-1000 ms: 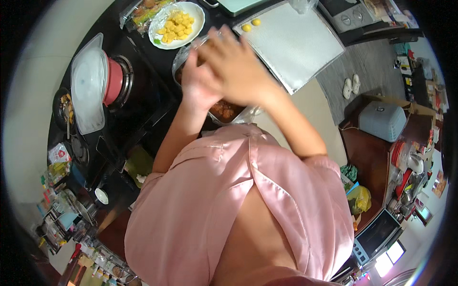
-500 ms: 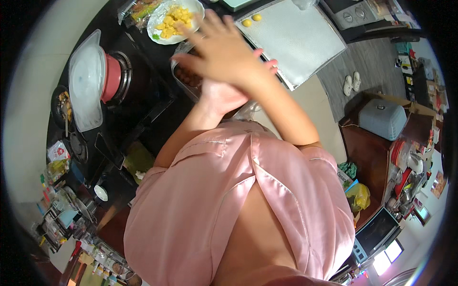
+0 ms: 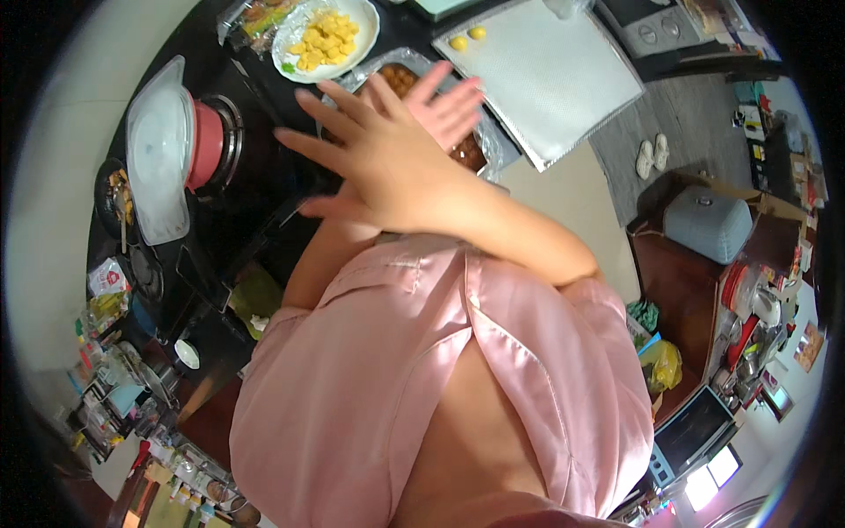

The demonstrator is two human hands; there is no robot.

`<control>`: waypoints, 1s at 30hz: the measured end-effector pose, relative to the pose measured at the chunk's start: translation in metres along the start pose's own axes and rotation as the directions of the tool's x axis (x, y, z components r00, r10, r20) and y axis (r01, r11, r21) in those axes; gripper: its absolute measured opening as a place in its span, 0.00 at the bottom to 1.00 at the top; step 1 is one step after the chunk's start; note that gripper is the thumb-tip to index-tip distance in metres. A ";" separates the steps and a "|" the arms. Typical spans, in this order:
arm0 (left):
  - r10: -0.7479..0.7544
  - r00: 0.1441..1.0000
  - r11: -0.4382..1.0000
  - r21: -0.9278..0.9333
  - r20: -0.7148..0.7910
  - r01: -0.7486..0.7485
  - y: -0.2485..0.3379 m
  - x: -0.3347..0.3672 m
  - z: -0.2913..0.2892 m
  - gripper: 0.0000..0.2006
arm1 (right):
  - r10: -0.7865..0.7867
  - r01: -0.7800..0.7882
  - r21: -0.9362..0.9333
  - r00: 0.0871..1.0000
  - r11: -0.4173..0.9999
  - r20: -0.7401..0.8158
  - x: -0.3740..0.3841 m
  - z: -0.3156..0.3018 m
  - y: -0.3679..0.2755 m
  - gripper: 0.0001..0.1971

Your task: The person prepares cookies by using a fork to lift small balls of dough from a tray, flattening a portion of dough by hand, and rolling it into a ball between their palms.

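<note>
My right hand (image 3: 387,167) lies across my left, back upward, its fingers stretched and spread. Beneath it my left hand (image 3: 453,110) is palm up with its fingers extended to the right. Whatever may be between the two palms is hidden. Under the hands stands a plastic-lined container (image 3: 491,145) with brown balls (image 3: 398,79) in it, partly covered by my hands. Beyond, to the left, a white plate (image 3: 368,55) bears small yellow pieces (image 3: 324,40). Two yellow balls (image 3: 467,38) rest on a white textured sheet (image 3: 554,84) at the far right.
On the left, a red pot (image 3: 207,141) sits on a stove burner, a translucent lid or tray (image 3: 158,158) leaning over it. A pan (image 3: 113,194) with food is beside it. Packaged food (image 3: 260,22) lies behind the plate. A pale-blue box-shaped appliance (image 3: 709,223) stands at the right.
My right hand has slid toward me and left across the left hand. The left hand's palm and fingers now show, and more of the container is uncovered.
</note>
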State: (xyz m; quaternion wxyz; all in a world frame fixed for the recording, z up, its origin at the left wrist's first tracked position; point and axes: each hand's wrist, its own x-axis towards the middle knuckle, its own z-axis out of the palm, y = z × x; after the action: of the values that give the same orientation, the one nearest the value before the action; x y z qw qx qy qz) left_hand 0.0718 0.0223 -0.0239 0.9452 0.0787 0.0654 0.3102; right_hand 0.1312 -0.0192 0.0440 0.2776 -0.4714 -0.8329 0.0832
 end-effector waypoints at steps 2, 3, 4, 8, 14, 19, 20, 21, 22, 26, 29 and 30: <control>-0.185 0.977 0.983 0.043 0.105 0.181 -0.024 -0.002 0.010 0.42 | 0.112 -0.104 0.053 0.980 0.993 -0.164 0.026 0.007 0.021 0.38; -0.116 0.993 0.992 -0.043 -0.005 0.116 -0.022 0.004 0.015 0.42 | 0.162 -0.182 -0.079 0.963 0.980 -0.215 0.026 0.012 0.053 0.37; -0.051 0.997 0.999 -0.017 -0.057 0.050 -0.012 0.003 0.023 0.40 | 0.164 -0.184 -0.075 0.963 0.980 -0.216 0.015 0.007 0.053 0.37; 0.154 0.986 0.898 0.408 0.058 -0.164 0.002 -0.003 -0.001 0.36 | 0.149 -0.138 -0.255 0.989 0.957 0.023 -0.001 0.012 0.017 0.31; -0.024 0.998 0.994 0.101 -0.057 0.030 -0.004 -0.003 0.026 0.42 | 0.308 -0.316 -0.043 0.942 0.948 -0.130 0.005 0.017 0.058 0.37; 0.017 0.997 0.961 0.277 -0.070 0.003 -0.012 -0.008 0.014 0.46 | -0.028 0.058 0.213 0.989 0.975 -0.144 0.010 0.005 -0.004 0.31; -0.193 0.981 0.977 -0.093 0.000 0.192 -0.019 -0.002 0.016 0.46 | 0.077 -0.056 0.136 0.984 0.989 -0.160 0.020 0.003 0.016 0.31; -0.188 0.981 0.978 0.097 0.044 0.183 -0.022 -0.003 0.021 0.48 | 0.171 -0.163 0.055 0.968 0.985 -0.185 0.025 0.003 0.031 0.32; -0.106 0.994 0.983 -0.149 0.018 0.108 -0.014 -0.002 0.014 0.46 | 0.172 -0.165 0.055 0.967 0.985 -0.189 0.018 0.003 0.034 0.32; 0.204 0.900 0.857 -0.515 0.386 0.027 0.011 0.009 -0.020 0.44 | 0.043 -0.034 0.089 0.994 0.995 -0.101 0.004 -0.004 0.004 0.35; -0.145 0.989 0.976 0.168 0.012 0.141 -0.016 -0.002 0.025 0.45 | -0.013 0.021 0.111 0.998 0.994 -0.069 0.020 0.000 0.008 0.32; -0.156 0.976 0.986 -0.043 0.154 0.164 -0.018 -0.007 0.017 0.46 | 0.112 -0.110 0.024 0.987 0.994 -0.119 0.020 -0.003 0.028 0.32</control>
State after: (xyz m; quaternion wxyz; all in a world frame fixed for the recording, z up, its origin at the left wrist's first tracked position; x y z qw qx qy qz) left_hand 0.0793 0.0021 -0.0098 0.9711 0.0699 -0.0083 0.2281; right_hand 0.1454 0.0127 0.0429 0.3262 -0.5188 -0.7865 0.0770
